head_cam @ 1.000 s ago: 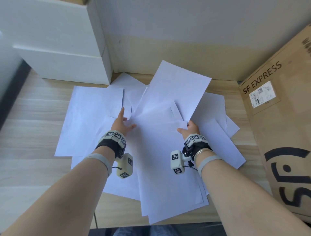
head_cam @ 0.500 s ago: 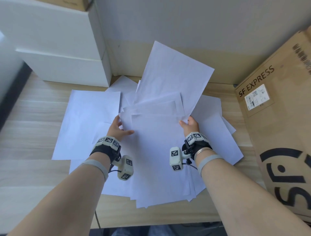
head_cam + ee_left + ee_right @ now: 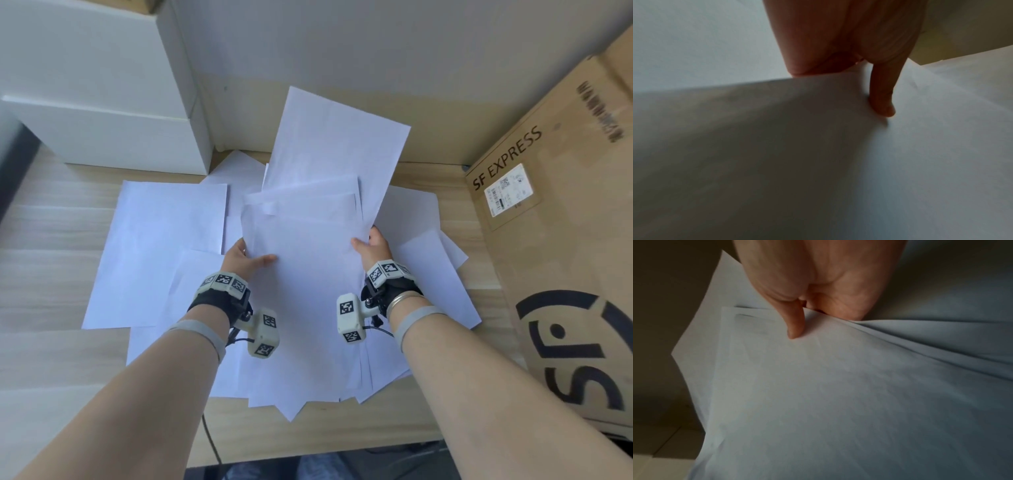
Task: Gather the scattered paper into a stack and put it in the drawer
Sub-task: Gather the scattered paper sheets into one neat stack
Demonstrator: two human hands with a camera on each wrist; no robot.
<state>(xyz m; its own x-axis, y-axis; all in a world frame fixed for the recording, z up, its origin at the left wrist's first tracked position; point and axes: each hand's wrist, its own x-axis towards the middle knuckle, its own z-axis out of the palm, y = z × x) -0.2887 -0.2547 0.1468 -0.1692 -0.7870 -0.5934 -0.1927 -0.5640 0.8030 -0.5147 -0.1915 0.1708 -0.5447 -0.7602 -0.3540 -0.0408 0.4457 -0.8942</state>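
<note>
Left hand (image 3: 840,37) pinches a paper sheet (image 3: 818,162); thumb (image 3: 882,97) on top.

Two hands (image 3: 245,260), one cardboard box (image 3: 565,257), sheets of paper (image 3: 301,291) overlapping uncountably.

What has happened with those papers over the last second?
Both hands, left hand and right hand, have lifted the bundle of sheets off the table, its far end tipping up toward the wall. Each grips a side edge as before. The loose sheet and cardboard box stayed put.
</note>
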